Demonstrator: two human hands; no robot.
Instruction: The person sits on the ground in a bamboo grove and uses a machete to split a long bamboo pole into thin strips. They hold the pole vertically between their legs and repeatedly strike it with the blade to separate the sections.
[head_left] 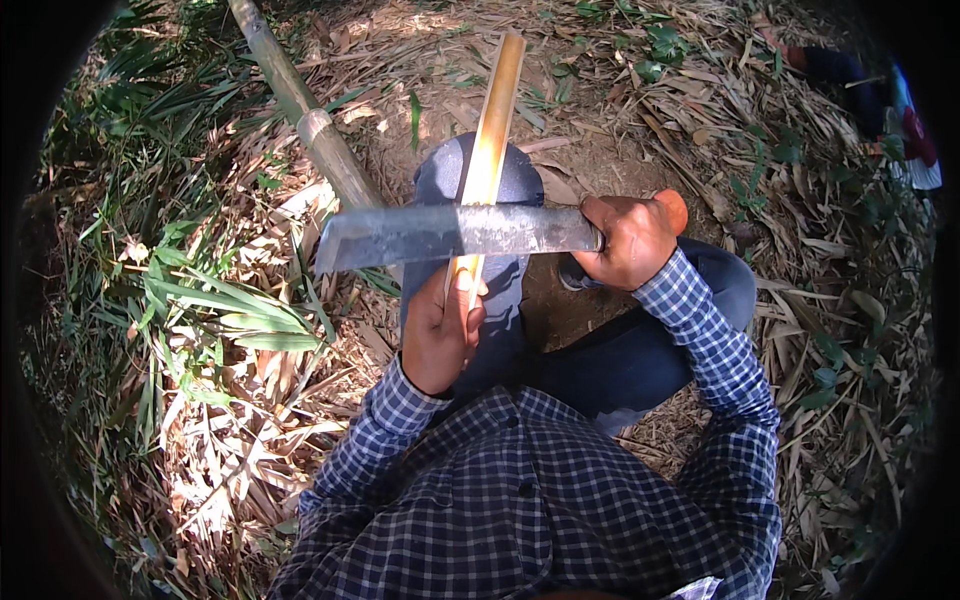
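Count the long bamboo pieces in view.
2: a split strip in the left hand, partly behind the machete blade, and a round pole at the picture's upper left. Others may be hidden in the leaf litter.

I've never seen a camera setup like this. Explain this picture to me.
There is no machine: a person works bare-handed. The one picture comes from a wide camera worn on the head, looking down, so its left is the person's left; the lens makes the black border. The right hand holds a big knife by its handle. The left hand holds a split bamboo strip near its lower end; the blade crosses in front of it, though whether they touch I can't tell. Below are the person's legs and ground strewn with dry leaves, with green leaves and a bamboo pole on the left.
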